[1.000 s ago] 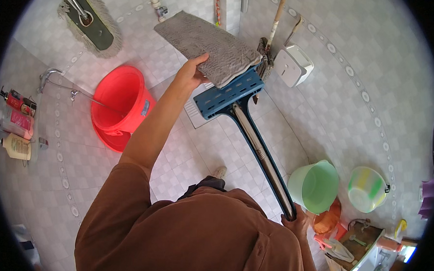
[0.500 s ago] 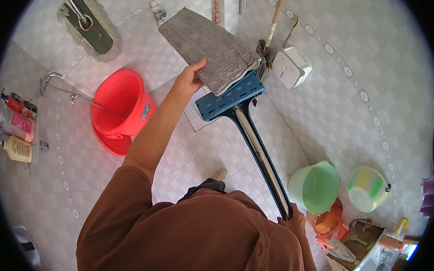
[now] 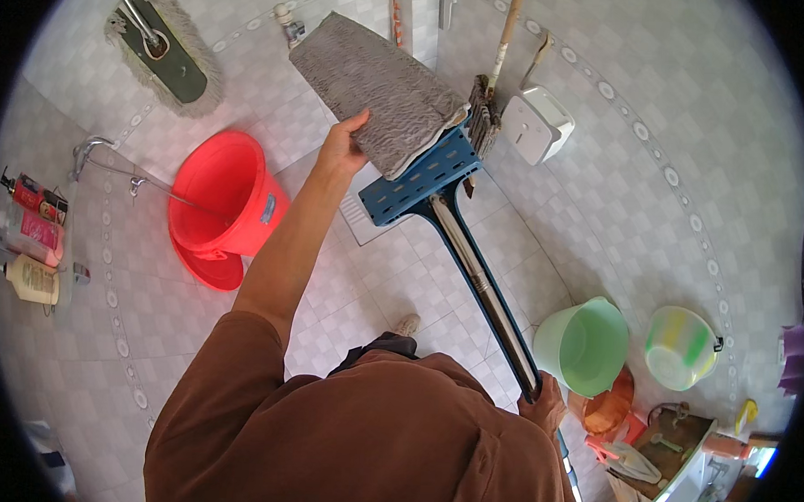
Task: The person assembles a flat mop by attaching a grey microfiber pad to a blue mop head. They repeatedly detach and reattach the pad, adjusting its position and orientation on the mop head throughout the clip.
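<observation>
A flat mop with a grey microfibre pad (image 3: 378, 84) is held up slantwise in front of me. My left hand (image 3: 342, 148) grips the pad's near left edge, thumb on top and fingers underneath. Next to the pad's near end is the mop's slotted blue plastic head (image 3: 420, 180), with a blue-edged frame and metal pole (image 3: 473, 272) running back toward my right side. My right hand (image 3: 546, 404) is wrapped round the pole near my waist, partly hidden by my sleeve. More of the pole shows below that hand.
A red bucket (image 3: 265, 196) stands at the left by a wall tap (image 3: 93, 143). A dust mop (image 3: 164, 48) hangs at upper left. To the right are a green bucket (image 3: 582, 349), a pale basin (image 3: 680, 348) and a white wall box (image 3: 538, 124). A floor drain (image 3: 365, 218) lies beneath the mop.
The pad and blue head have shifted slightly left, with my left hand still on the pad. My right hand shows more clearly, and the pole's lower part has come into view below it.
</observation>
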Motion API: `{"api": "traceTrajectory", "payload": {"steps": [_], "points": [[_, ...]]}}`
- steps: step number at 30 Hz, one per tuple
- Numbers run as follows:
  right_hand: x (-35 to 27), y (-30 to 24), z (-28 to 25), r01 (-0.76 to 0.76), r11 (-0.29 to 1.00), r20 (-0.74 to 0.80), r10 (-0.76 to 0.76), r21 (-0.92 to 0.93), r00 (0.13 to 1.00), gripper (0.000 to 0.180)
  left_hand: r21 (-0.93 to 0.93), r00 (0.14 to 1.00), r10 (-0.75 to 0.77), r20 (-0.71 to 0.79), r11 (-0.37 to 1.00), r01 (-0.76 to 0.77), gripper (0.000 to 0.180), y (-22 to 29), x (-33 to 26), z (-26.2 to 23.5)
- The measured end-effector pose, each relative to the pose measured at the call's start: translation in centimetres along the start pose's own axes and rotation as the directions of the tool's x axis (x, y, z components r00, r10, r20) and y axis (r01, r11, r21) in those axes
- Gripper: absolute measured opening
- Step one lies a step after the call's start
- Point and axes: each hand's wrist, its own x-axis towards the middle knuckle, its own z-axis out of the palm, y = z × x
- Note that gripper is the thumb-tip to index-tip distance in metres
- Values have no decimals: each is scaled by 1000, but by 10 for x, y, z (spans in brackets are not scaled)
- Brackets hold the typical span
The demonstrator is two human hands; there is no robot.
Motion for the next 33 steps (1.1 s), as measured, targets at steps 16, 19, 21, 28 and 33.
{"api": "traceTrajectory", "payload": {"steps": [16,19,21,28,33], "points": [[25,-16,57,30,995,-3,-30,95,1000,44,55,998,-49,48,997,47,42,-14,-10,15],[20,-14,57,60,995,-97,-53,75,994,39,35,995,-75,62,997,73,41,-11,-11,12],[20,-12,52,78,995,-131,-71,54,989,36,9,998,-45,34,999,44,41,-15,-6,8],[10,-1,28,53,999,-79,-52,7,996,31,-36,998,-58,-28,998,57,39,-18,3,4],[13,-3,16,19,999,50,-20,27,999,33,18,998,-56,11,998,56,42,-17,9,3]]}}
